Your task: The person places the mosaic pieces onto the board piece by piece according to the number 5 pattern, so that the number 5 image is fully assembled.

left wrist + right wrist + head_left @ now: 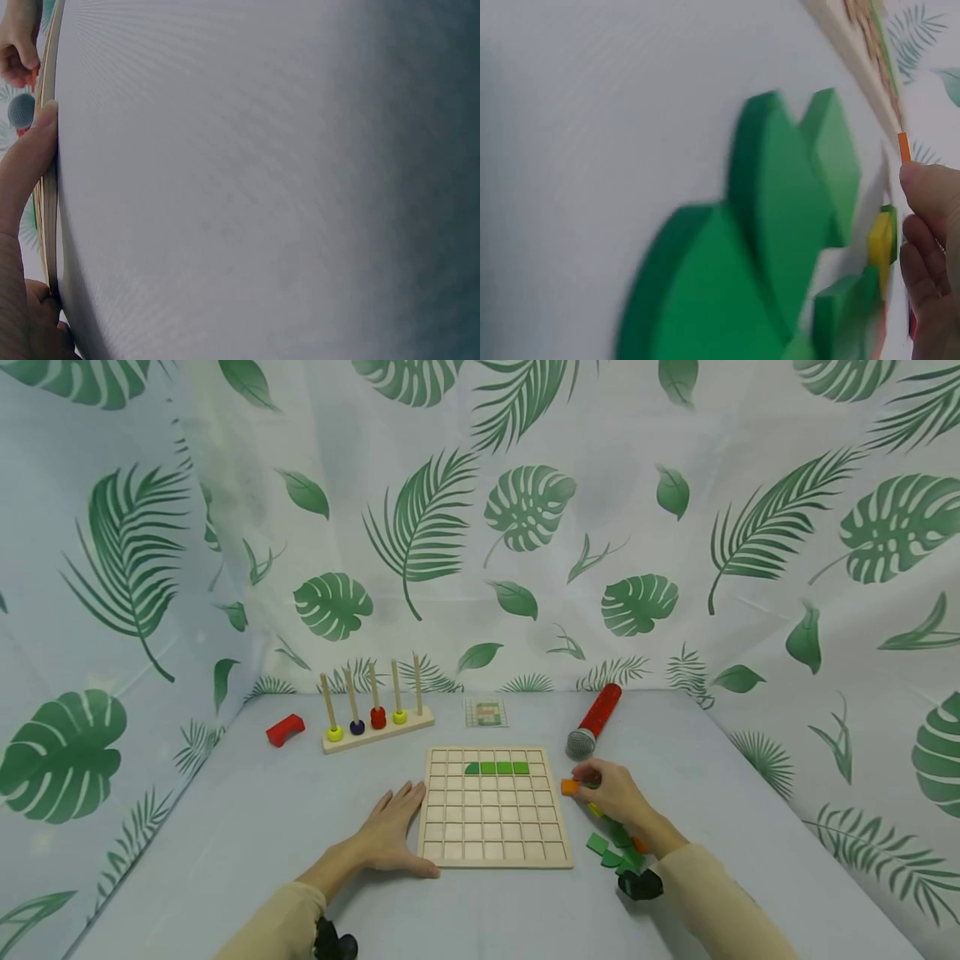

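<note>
A wooden grid board [495, 866] lies flat on the table, with a row of green tiles [505, 768] set in its second row from the far edge. My left hand [390, 835] rests along the board's left side, fingers spread, the thumb at its near corner. Just past the board's right edge, my right hand [615, 793] pinches an orange tile [570, 787] between thumb and fingertips. Loose green tiles [597, 843] lie below that hand, with a yellow tile [879, 244] among them. The right wrist view shows the orange tile edge-on at the fingertips.
A red microphone [597, 714] lies behind my right hand. At the back stand a peg stacker [378, 731] with coloured beads and a small pattern card [487, 712]. Far left lies a red block [286, 730]. Leaf-print cloth [525, 527] hangs around the table.
</note>
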